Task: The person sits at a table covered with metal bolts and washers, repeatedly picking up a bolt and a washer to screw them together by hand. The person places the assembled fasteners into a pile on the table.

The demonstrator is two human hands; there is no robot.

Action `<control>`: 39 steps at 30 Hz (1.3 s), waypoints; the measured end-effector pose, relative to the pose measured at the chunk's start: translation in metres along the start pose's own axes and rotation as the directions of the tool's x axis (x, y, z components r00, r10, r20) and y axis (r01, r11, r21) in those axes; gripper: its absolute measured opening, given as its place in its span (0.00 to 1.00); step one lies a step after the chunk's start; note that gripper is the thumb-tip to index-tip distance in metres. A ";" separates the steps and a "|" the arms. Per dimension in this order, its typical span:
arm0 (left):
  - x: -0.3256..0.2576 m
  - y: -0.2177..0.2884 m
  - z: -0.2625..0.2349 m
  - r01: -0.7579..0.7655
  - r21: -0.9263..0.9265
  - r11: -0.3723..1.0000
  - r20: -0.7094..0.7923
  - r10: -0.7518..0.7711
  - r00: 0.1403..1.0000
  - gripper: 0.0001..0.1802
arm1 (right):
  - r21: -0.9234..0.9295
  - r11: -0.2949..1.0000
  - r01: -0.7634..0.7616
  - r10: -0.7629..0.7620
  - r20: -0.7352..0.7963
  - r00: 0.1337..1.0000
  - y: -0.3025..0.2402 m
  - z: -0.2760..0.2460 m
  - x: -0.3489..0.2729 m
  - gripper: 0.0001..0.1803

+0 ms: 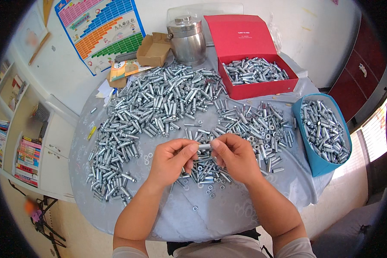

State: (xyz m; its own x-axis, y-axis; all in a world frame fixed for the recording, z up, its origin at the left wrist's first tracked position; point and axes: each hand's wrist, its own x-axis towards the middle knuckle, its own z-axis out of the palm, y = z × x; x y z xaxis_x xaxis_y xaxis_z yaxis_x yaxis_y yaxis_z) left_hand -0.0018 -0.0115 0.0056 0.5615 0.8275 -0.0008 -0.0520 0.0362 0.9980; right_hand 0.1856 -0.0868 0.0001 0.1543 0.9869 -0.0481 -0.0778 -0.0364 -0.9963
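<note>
Bolt (204,146), small and silvery, sat pinched between both hands above the worktop (228,210); the left hand (172,160) had its grip clamped on one end, the right hand (235,157) on the other. At 12 o'clock spread a heap of bolts (159,103), at 1 a red box (258,79), at 3 a blue bin (320,133).

Left hand (171,160) and right hand (235,157) pinch one metal sleeve (204,146)
</note>
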 end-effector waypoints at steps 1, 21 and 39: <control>0.001 0.000 0.001 0.003 -0.003 1.000 -0.007 -0.003 1.000 0.11 | 0.003 0.996 0.093 -0.093 -0.029 0.995 0.004 0.001 0.001 0.10; 0.003 0.001 0.003 0.046 -0.029 0.999 -0.093 -0.048 0.994 0.20 | 0.104 0.971 0.213 -0.210 -0.039 0.977 0.012 0.002 0.002 0.10; 0.005 0.002 -0.002 0.363 -0.313 0.878 -0.019 -0.388 0.921 0.25 | -0.335 0.882 0.332 -0.352 0.002 0.936 0.007 0.006 -0.004 0.12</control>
State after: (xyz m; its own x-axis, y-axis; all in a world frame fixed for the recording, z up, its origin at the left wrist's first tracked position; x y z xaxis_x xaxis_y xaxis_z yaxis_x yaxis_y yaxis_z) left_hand -0.0013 -0.0062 0.0073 0.5221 0.7588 -0.3894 -0.0997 0.5077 0.8557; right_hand 0.1782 -0.0899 -0.0060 0.1696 0.9370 0.3054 0.3124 0.2428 -0.9184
